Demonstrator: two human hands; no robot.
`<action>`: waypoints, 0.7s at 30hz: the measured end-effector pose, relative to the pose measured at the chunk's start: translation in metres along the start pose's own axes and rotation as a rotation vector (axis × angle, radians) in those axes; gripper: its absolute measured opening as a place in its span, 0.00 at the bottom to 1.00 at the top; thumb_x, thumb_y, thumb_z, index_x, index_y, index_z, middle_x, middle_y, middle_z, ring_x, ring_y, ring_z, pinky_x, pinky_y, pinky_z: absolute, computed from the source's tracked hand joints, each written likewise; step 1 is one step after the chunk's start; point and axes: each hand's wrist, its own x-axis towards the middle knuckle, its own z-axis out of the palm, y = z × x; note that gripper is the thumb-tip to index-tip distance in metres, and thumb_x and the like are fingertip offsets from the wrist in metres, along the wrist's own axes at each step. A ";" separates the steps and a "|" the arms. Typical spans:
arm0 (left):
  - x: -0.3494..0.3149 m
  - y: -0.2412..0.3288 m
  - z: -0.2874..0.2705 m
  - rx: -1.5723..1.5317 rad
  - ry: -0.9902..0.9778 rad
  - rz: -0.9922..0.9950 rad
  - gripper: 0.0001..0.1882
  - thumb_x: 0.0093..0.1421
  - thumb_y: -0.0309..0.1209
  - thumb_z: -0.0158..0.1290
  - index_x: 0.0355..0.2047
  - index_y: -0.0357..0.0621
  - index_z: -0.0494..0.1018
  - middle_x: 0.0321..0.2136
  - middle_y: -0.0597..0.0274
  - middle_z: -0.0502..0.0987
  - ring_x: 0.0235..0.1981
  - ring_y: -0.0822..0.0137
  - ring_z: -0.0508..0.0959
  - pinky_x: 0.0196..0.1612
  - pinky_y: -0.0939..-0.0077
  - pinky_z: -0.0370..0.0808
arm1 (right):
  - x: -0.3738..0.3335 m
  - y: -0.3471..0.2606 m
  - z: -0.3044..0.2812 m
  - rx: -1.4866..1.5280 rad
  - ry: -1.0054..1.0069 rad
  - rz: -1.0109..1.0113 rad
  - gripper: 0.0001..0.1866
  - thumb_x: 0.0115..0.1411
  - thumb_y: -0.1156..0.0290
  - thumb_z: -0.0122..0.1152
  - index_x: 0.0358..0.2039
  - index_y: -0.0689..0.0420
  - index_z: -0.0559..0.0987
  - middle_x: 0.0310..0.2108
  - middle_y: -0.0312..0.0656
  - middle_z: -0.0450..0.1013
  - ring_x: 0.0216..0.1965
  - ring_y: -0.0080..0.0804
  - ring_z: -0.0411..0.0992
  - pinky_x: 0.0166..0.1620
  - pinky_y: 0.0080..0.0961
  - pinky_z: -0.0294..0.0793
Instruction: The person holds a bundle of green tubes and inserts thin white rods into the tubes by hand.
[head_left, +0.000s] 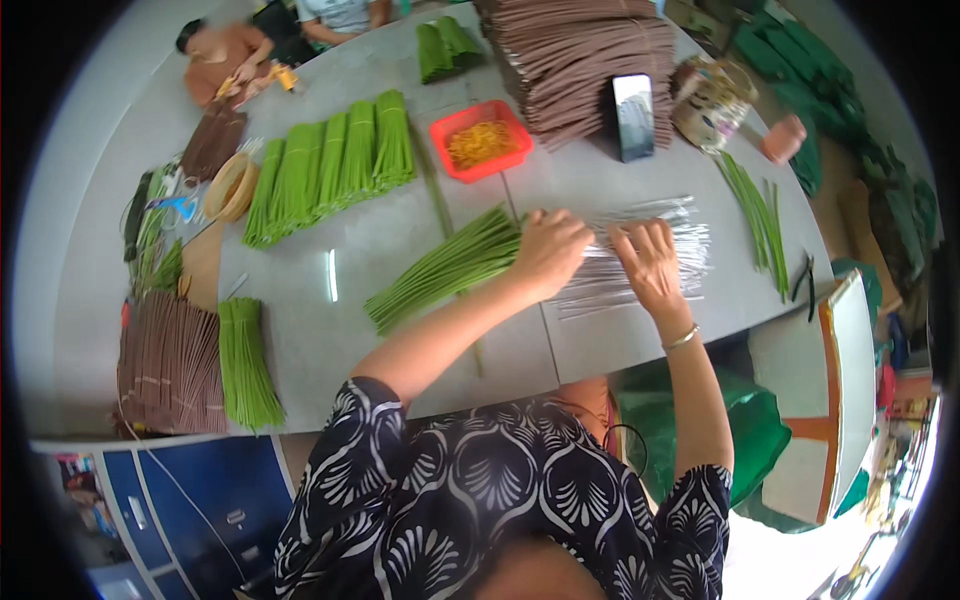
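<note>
Over the middle of the grey table, my left hand (pixel 553 252) is closed, its fingertips pinched together. It is at the right end of a fanned pile of thin green stems (pixel 440 268); what it pinches is too small to tell. A little to the right, my right hand (pixel 650 265) is also closed, fingers bent down and thumb against them, above a spread of thin silver wires (pixel 690 245). Whatever lies in its fingers is hidden. A narrow gap separates the two hands. Part of the silver wires shows below and between them.
Beyond the hands sits a red basket (pixel 437 133) of small yellow pieces. Green bundles (pixel 330 160) stand left of it; a brown stack (pixel 570 70) and an upright phone (pixel 633 118) are at the back. Pliers (pixel 805 282) lie far right. A co-worker (pixel 225 65) works far left.
</note>
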 end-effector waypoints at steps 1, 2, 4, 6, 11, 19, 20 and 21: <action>-0.014 -0.006 -0.012 -0.005 -0.027 -0.021 0.15 0.54 0.33 0.66 0.40 0.46 0.76 0.43 0.63 0.77 0.55 0.59 0.72 0.52 0.55 0.67 | 0.006 -0.013 0.006 -0.023 -0.060 -0.003 0.17 0.58 0.72 0.55 0.50 0.52 0.76 0.47 0.41 0.73 0.50 0.40 0.71 0.61 0.46 0.68; -0.031 -0.015 -0.020 -0.022 0.049 -0.015 0.25 0.54 0.37 0.67 0.50 0.46 0.74 0.48 0.60 0.74 0.56 0.57 0.71 0.53 0.53 0.66 | 0.012 -0.024 0.011 -0.050 -0.116 -0.005 0.16 0.58 0.72 0.55 0.48 0.53 0.77 0.46 0.42 0.72 0.50 0.40 0.71 0.61 0.47 0.68; -0.054 -0.024 -0.053 -0.060 0.175 -0.033 0.37 0.52 0.41 0.69 0.59 0.45 0.68 0.54 0.56 0.70 0.56 0.55 0.70 0.54 0.53 0.66 | 0.026 -0.044 0.011 -0.065 -0.093 -0.007 0.13 0.58 0.73 0.56 0.44 0.55 0.76 0.45 0.42 0.73 0.48 0.40 0.72 0.63 0.47 0.67; -0.081 -0.034 -0.080 -0.085 0.203 -0.084 0.44 0.49 0.44 0.72 0.63 0.43 0.65 0.57 0.50 0.67 0.59 0.49 0.67 0.58 0.51 0.65 | 0.041 -0.054 0.003 -0.079 -0.031 -0.008 0.13 0.58 0.75 0.56 0.45 0.57 0.76 0.42 0.42 0.74 0.45 0.39 0.74 0.64 0.49 0.66; -0.168 -0.101 -0.112 0.142 0.116 -0.226 0.45 0.53 0.53 0.68 0.64 0.41 0.65 0.58 0.45 0.66 0.60 0.48 0.67 0.58 0.47 0.65 | 0.066 -0.085 -0.009 -0.094 -0.147 0.022 0.12 0.60 0.77 0.56 0.45 0.58 0.76 0.38 0.41 0.75 0.42 0.39 0.75 0.63 0.48 0.68; -0.225 -0.148 -0.093 0.100 -0.099 -0.375 0.43 0.55 0.46 0.68 0.65 0.42 0.62 0.53 0.47 0.71 0.53 0.48 0.75 0.51 0.53 0.73 | 0.097 -0.075 0.001 0.318 0.188 0.471 0.09 0.66 0.80 0.55 0.46 0.59 0.76 0.37 0.47 0.79 0.37 0.45 0.78 0.44 0.38 0.76; -0.228 -0.149 -0.090 0.108 -0.100 -0.392 0.42 0.55 0.44 0.68 0.65 0.42 0.63 0.51 0.49 0.72 0.51 0.49 0.76 0.49 0.54 0.73 | 0.103 -0.074 -0.007 0.458 0.153 0.548 0.07 0.70 0.77 0.54 0.46 0.58 0.76 0.36 0.45 0.80 0.34 0.40 0.79 0.41 0.35 0.77; -0.232 -0.152 -0.088 0.102 -0.100 -0.391 0.42 0.55 0.44 0.68 0.65 0.42 0.63 0.51 0.49 0.72 0.51 0.49 0.76 0.49 0.54 0.73 | 0.108 -0.075 -0.015 0.489 0.129 0.530 0.06 0.73 0.72 0.52 0.46 0.58 0.76 0.33 0.43 0.81 0.29 0.34 0.78 0.36 0.30 0.76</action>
